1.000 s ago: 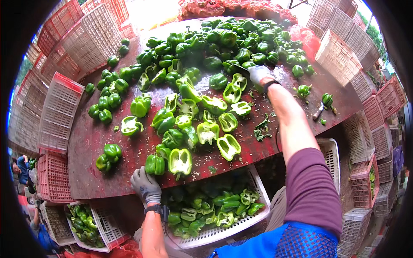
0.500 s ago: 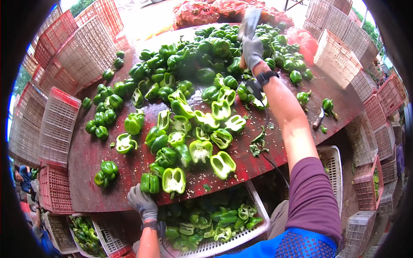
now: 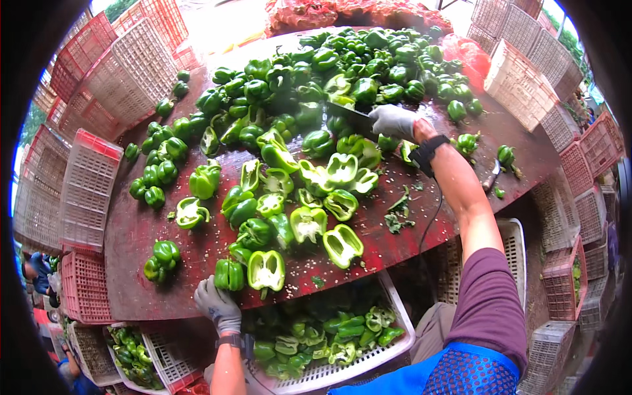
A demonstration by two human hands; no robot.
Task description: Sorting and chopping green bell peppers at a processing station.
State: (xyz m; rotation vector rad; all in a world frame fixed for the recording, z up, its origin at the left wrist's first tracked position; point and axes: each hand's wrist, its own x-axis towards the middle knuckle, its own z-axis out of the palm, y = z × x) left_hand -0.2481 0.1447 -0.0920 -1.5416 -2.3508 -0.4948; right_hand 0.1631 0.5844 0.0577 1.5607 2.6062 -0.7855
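My right hand (image 3: pixel 393 122), in a grey glove, is closed round the handle of a broad-bladed knife (image 3: pixel 354 117). Its dark blade lies low among the green bell peppers (image 3: pixel 368 90), beside a split one (image 3: pixel 339 85); motion blurs that spot. At the near edge of the table, my gloved left hand (image 3: pixel 217 305) rests with its fingers apart, nothing gripped in them. Just beyond its fingertips sits a bell pepper (image 3: pixel 229 275), and whether they touch it I cannot tell. Several halved peppers (image 3: pixel 308 224) lie cut side up across the middle.
Under the table's near edge stands a white crate (image 3: pixel 395 309) holding cut peppers. A small knife (image 3: pixel 491 176) lies at the table's (image 3: pixel 151 230) right. Stacked plastic crates (image 3: pixel 89 191) flank both sides, and a red mesh bag (image 3: pixel 464 59) sits at the far right. A cable trails from my right wrist.
My right hand has swung the knife down from its raised position, leftward and nearer, into the peppers. A split pepper now shows beside the blade. My left hand stays nearly in place.
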